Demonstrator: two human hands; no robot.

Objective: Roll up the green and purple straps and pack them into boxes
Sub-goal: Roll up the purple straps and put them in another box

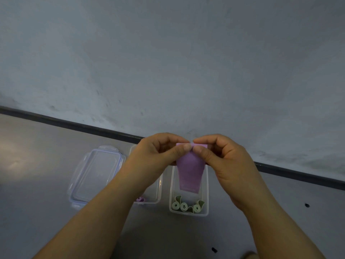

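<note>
Two forearms are reaching up from the near edge, and the left hand (155, 156) and right hand (224, 157) are meeting thumb to thumb, both pinching the top end of the purple strap (189, 171), where a first turn seems to be starting. The rest of it is hanging flat and unrolled over the right box (188, 214), which is holding three green coils (187, 206) at its near end. Just beside it, the left box (158, 187) is holding one purple roll (140, 199), partly hidden by the left forearm, and a clear lid (95, 174) is lying further left on the grey surface (46, 212). The green straps are looking packed. This purple one is awaiting rolling and placing, and both boxes are standing open.
</note>
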